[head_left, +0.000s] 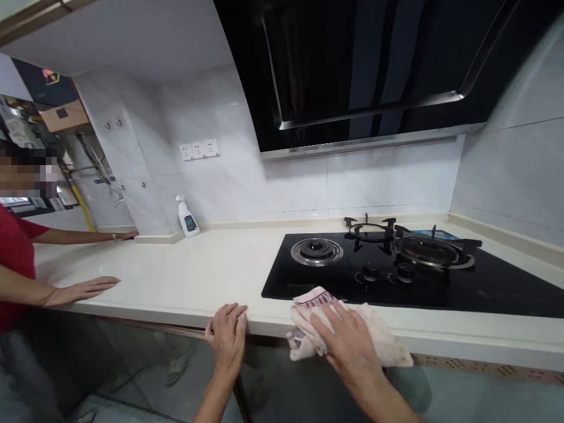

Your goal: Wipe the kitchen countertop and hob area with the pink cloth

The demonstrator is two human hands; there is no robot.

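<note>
My right hand [351,343] presses a pale pink cloth [383,341] with a purple patterned band against the counter's front edge, fingers spread over it. Part of the cloth hangs below the edge. My left hand [228,332] rests on the front edge of the white countertop [211,264], fingers slightly bent, holding nothing. Just behind the cloth lies a black glass gas stove [321,282]. Its left burner [316,251] has no pan support on it, while two black pan supports stand at the right burner [427,249] and the rear of the stove.
A white spray bottle [188,218] stands by the back wall near a pillar. Overhead, a black range hood [352,70] slopes forward. On the left a person in a red shirt [15,258] has one hand [83,291] flat on the counter and the other reaching past the pillar.
</note>
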